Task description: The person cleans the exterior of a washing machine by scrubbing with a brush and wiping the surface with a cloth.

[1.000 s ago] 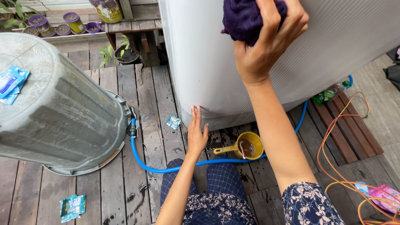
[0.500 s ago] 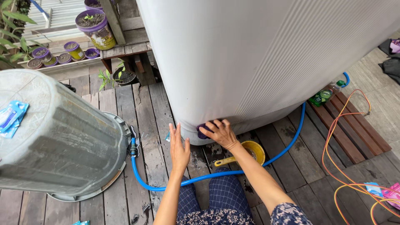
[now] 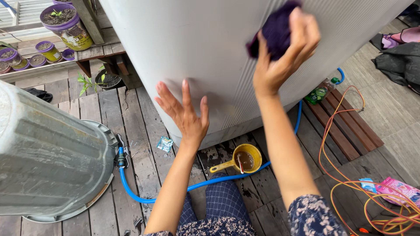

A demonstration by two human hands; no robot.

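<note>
Head view looks down at a tall white tank (image 3: 210,48) standing upright on a wooden deck (image 3: 144,144). The right hand (image 3: 280,57) grips a bunched dark purple cloth (image 3: 275,30) and presses it against the tank wall, high up, so the cloth sits above and in front of this hand. The left hand (image 3: 186,113) lies lower and to the left, flat on the wall with fingers spread, holding nothing. Below, near the tank base, a yellow dipper (image 3: 245,159) holds brownish water (a thin stick rests in it). A blue hose (image 3: 192,185) runs across the deck to a grey bin (image 3: 48,161).
</note>
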